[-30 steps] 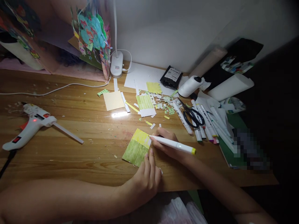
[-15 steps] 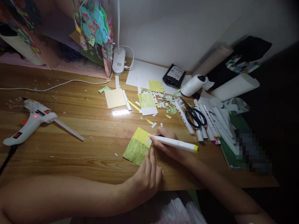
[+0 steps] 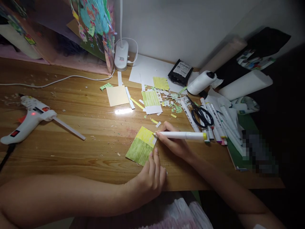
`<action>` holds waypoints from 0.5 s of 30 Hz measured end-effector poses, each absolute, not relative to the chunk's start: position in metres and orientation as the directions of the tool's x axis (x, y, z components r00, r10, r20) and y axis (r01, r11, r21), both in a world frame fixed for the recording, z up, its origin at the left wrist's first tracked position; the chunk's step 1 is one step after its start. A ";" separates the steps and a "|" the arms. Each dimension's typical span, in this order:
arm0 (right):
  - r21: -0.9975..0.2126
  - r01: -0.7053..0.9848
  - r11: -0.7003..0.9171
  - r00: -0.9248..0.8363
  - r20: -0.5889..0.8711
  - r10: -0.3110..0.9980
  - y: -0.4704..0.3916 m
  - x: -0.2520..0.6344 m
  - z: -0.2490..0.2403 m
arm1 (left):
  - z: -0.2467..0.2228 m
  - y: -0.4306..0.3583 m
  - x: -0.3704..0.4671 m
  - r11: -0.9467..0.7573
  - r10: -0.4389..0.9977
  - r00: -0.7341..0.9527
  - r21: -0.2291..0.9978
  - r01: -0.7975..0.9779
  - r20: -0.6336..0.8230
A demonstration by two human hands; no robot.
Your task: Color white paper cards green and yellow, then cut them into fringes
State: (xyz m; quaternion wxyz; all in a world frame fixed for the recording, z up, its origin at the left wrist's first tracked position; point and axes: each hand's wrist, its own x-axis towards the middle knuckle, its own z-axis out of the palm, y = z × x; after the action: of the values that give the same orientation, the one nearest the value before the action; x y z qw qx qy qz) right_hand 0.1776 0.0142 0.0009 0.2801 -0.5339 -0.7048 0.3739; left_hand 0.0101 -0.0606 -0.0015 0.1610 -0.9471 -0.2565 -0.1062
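Observation:
A square paper piece (image 3: pixel 140 149), yellow on its upper part and olive green below, lies tilted on the wooden table. White shows at its right corner. My right hand (image 3: pixel 172 140) is closed round a white marker (image 3: pixel 186 135) with a yellow end; the marker's tip touches the yellow part near the right corner. Two fingertips of my left hand (image 3: pixel 151 178) rest at the paper's lower right edge. The other fingers are curled, and a small white bit shows beside them, too hidden to name.
Paper scraps, a tan square (image 3: pixel 117 96) and a green-striped piece (image 3: pixel 151 98) lie behind the hands. Black scissors (image 3: pixel 201 116) rest on markers at right. A glue gun (image 3: pixel 33 117) with a glue stick is at left. A white lamp base (image 3: pixel 121 58) stands behind.
The marker has swung to a more level slant, with its tip slightly nearer the paper's right corner. My left hand stays at the paper's edge. The whole view has shifted slightly.

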 end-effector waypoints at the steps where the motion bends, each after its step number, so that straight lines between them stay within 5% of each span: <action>1: -0.817 0.555 0.160 -0.281 -0.002 0.960 0.015 0.178 0.000 | -0.001 -0.060 0.010 -0.817 0.452 0.845 -0.249 0.521 0.285; 12: -0.738 0.614 0.281 -0.410 0.006 0.912 0.011 0.174 0.001 | -0.005 -0.063 0.011 -0.812 0.464 0.839 -0.242 0.531 0.284; 15: -0.754 0.619 0.221 -0.323 0.012 0.946 0.012 0.175 0.000 | -0.007 -0.063 0.011 -0.812 0.469 0.837 -0.236 0.534 0.282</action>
State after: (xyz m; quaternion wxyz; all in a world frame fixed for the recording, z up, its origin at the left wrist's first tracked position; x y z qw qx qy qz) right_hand 0.1746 0.0117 0.0002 0.2456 -0.5274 -0.7418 0.3336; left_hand 0.0114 -0.0633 -0.0065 0.1544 -0.9459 -0.2650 -0.1056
